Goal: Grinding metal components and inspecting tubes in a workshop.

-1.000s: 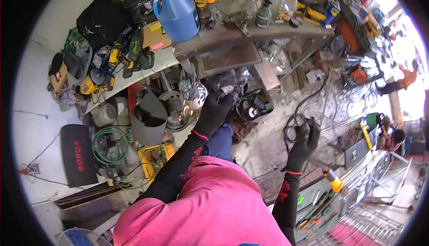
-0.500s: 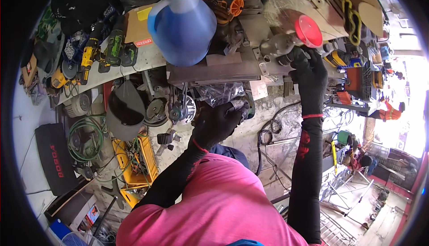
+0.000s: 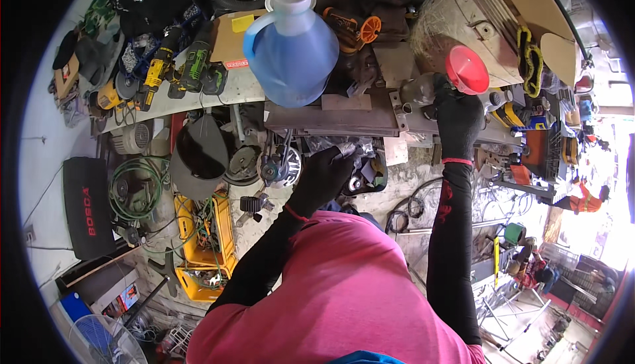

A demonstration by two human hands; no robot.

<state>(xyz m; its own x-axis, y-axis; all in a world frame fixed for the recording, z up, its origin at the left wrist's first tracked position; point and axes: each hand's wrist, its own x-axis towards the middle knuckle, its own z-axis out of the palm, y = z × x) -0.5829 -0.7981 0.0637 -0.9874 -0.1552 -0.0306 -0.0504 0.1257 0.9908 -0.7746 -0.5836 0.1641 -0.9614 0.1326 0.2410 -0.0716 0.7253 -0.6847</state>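
A red funnel stands over a clear bottle on the workbench. My right hand, in a black glove, reaches up to it with fingers curled at the funnel's lower side; the fingertips are partly hidden. Below the bench edge, my left hand, also gloved in black, is closed beside a crumpled clear plastic bag. Whatever its fingers pinch is too small to make out. A large jug of blue liquid with a whitish cap stands on the bench, beyond my left hand.
Flat metal plates jut from the bench edge. A yellow drill and a green drill lie at left. Under the bench are a welding mask, a coiled green hose and a yellow crate. Black cable loops on the floor.
My view has shifted, so the bench sits lower and further right in it. My right fingers have come closer to the funnel. My left hand has stayed near the plastic bag.
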